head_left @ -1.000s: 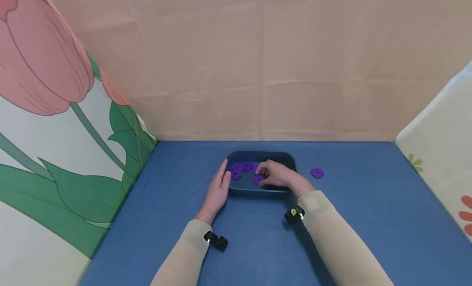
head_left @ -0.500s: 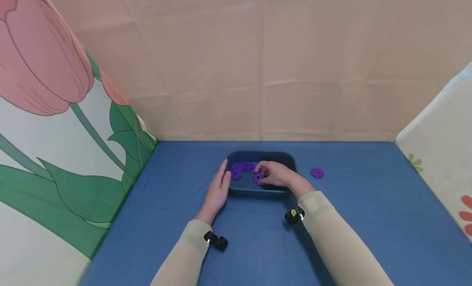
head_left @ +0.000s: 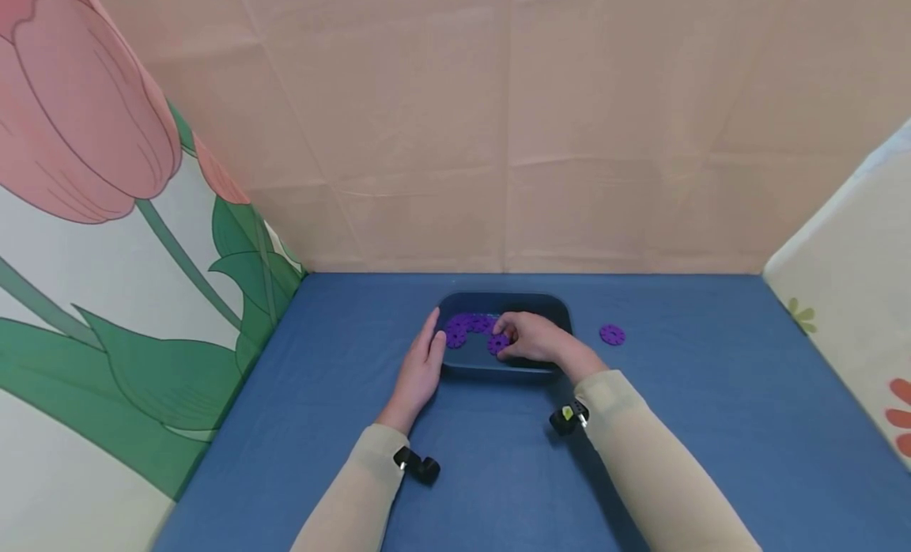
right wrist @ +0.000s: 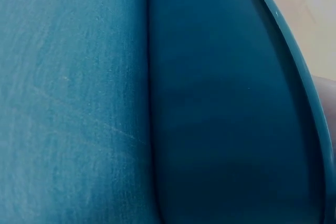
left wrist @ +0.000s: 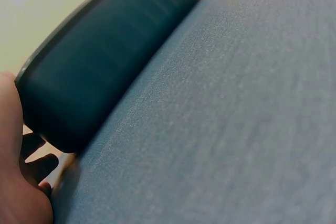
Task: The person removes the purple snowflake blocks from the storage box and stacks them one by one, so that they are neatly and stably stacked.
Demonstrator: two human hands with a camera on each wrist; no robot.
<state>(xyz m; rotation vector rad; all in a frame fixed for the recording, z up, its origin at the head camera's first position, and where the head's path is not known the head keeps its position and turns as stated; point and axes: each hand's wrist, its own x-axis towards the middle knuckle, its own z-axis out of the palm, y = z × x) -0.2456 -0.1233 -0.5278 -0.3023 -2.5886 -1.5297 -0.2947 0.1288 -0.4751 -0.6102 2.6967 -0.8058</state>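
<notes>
A dark blue rectangular bin (head_left: pixel 491 373) stands on the table, holding several purple notched discs (head_left: pixel 456 337) along its left and back. My left hand (head_left: pixel 420 368) rests against the bin's left end, fingers extended along the wall. In the left wrist view that hand (left wrist: pixel 18 166) lies at the bin's corner, beside the dark wall (left wrist: pixel 100 61). My right hand (head_left: pixel 535 337) reaches over the near right rim and pinches one purple disc (head_left: pixel 497 345) inside the bin. The right wrist view shows mostly the bin's outer wall (right wrist: pixel 226 108), which hides the fingers.
Another purple disc (head_left: pixel 612 334) lies flat on the blue table (head_left: pixel 491 457), right of the bin. A beige cloth wall (head_left: pixel 498 141) rises behind the table. Printed panels stand at the left (head_left: pixel 178 315) and right (head_left: pixel 847 299).
The disc in my right hand has shifted slightly up and left within the bin, the fingers moving a little with it. My left hand and the bin have stayed in place.
</notes>
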